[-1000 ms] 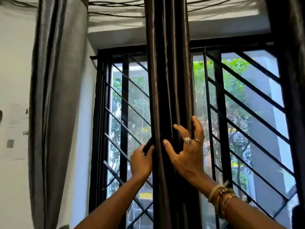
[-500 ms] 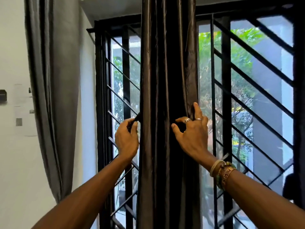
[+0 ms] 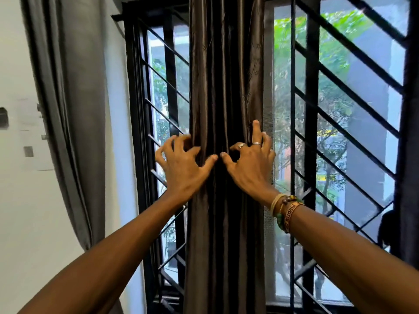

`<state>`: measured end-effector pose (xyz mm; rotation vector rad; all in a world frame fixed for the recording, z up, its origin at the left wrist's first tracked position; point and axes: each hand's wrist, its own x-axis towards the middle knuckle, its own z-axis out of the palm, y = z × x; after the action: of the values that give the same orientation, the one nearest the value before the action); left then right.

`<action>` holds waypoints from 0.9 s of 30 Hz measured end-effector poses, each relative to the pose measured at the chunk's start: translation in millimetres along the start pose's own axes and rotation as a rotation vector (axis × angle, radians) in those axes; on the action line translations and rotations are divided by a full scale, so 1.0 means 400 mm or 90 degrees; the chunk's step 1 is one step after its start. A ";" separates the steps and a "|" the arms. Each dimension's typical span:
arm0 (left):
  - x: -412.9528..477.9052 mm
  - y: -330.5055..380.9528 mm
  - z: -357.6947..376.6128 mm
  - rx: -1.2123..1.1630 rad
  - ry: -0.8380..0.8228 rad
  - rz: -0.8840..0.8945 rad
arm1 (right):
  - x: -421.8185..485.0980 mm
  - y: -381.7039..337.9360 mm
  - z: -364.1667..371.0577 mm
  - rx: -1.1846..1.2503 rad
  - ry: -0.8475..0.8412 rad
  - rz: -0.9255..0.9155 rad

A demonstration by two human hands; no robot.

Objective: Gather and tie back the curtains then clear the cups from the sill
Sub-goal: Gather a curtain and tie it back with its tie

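The only carrying ledge in view is what seems to be the sill [image 3: 303,300], a narrow pale strip low on the right, at the far side behind the black window bars [image 3: 313,155]. The dark curtain [image 3: 226,87] hangs down across its middle and hides that stretch. Left of the curtain the ledge lies in deep shadow beneath the bars. Whatever rests on the sill, on either side, is too dim and blurred to make out.
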<state>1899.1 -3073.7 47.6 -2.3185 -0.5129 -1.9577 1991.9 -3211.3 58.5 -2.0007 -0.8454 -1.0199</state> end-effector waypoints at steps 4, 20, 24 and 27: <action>0.020 -0.027 -0.006 -0.095 -0.082 -0.117 | 0.004 0.024 -0.014 0.019 0.005 0.019; -0.041 0.052 0.013 -0.311 -0.145 -0.071 | -0.038 -0.008 -0.033 0.281 -0.099 -0.073; -0.046 0.036 0.013 -0.349 -0.080 -0.103 | -0.063 0.039 -0.029 0.358 0.020 -0.042; -0.051 0.018 0.004 -0.298 -0.050 -0.019 | -0.075 0.075 -0.030 0.316 0.020 -0.011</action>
<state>1900.0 -3084.4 28.7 -2.6696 -0.0930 -2.2012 1997.3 -3243.6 29.0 -1.5541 -0.9884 -0.7565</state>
